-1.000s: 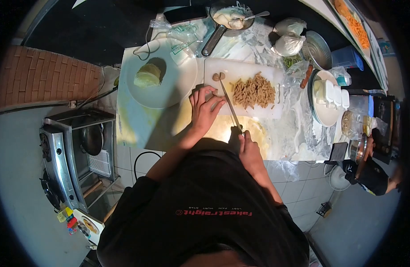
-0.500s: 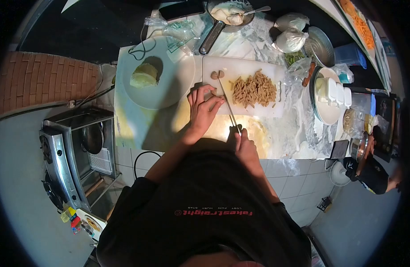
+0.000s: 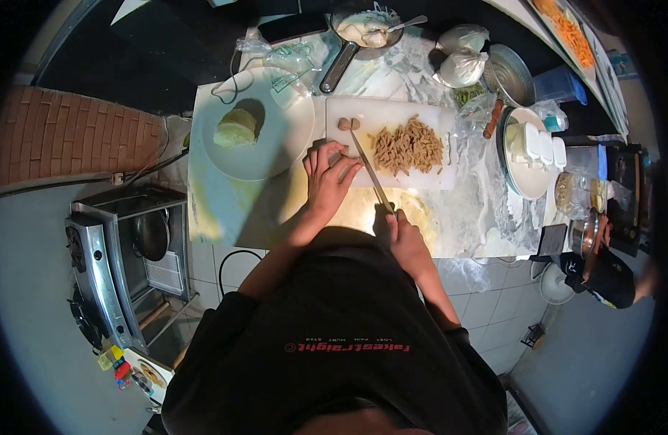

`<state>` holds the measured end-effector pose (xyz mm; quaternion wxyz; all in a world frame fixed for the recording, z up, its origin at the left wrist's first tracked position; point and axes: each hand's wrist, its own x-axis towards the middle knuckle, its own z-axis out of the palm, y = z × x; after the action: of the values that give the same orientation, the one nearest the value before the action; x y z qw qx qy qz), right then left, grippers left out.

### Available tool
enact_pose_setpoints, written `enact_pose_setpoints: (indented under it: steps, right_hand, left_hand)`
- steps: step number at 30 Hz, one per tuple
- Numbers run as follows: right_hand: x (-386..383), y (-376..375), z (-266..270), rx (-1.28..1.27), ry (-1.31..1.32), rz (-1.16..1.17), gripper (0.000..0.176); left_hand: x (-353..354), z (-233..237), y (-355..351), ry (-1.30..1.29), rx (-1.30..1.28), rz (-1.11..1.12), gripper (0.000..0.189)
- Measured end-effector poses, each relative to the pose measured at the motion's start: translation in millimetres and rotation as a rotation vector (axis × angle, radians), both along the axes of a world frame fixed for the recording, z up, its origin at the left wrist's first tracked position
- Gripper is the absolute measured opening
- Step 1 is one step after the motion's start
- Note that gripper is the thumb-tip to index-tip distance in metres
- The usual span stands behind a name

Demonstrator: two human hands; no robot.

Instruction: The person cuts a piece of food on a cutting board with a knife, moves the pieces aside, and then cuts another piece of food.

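Observation:
My right hand (image 3: 406, 235) grips the handle of a kitchen knife (image 3: 372, 165), its blade slanting up and left across the white cutting board (image 3: 450, 119). Just left of the blade, my left hand (image 3: 329, 181) has its fingers closed around a small brown food piece (image 3: 345, 151), mostly hidden by the fingertips. Two rounded brown pieces (image 3: 349, 124) lie by the knife tip. To the right of the blade spreads a pile of cut brown strips (image 3: 408, 146), possibly sausage or meatball.
A large plate (image 3: 221, 163) with a cabbage chunk (image 3: 237, 128) stands on the left. Behind the board is a pan (image 3: 339, 67) of white mixture; tied plastic bags (image 3: 463, 67) and a plate (image 3: 526, 187) with white containers are rightward. Another person's arm (image 3: 593, 246) shows far right.
The knife blade has turned slightly, showing more of its flat side. Both hands stay almost in place, and the whole view has shifted a little.

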<state>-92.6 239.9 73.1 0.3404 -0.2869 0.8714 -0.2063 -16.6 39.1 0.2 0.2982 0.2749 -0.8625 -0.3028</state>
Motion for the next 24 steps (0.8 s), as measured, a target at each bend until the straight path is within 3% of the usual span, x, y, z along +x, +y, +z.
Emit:
enact_pose_setpoints:
  steps: [6,12,14,20,24]
  right_hand:
    - [0.6,15.2,13.6,0.079,-0.03,-0.01,0.04]
    - [6.9,16.9,10.4,0.037,0.013,-0.039,0.038]
    - [8.3,17.2,9.9,0.02,0.015,-0.036,0.038]
    - [11.3,16.7,9.3,0.036,-0.033,-0.065,0.044]
    - [12.1,16.6,4.2,0.039,-0.026,-0.064,0.047]
  left_hand:
    - [1.5,1.8,2.3,-0.015,-0.042,-0.012,0.015]
    - [-0.9,8.6,-4.0,-0.009,-0.021,0.001,0.027]
    - [-4.6,15.3,-12.3,-0.034,-0.156,-0.019,0.037]
    - [-20.0,21.7,-33.9,-0.112,-0.332,0.035,0.037]
    - [-15.4,25.6,-30.5,-0.058,-0.275,0.042,0.037]
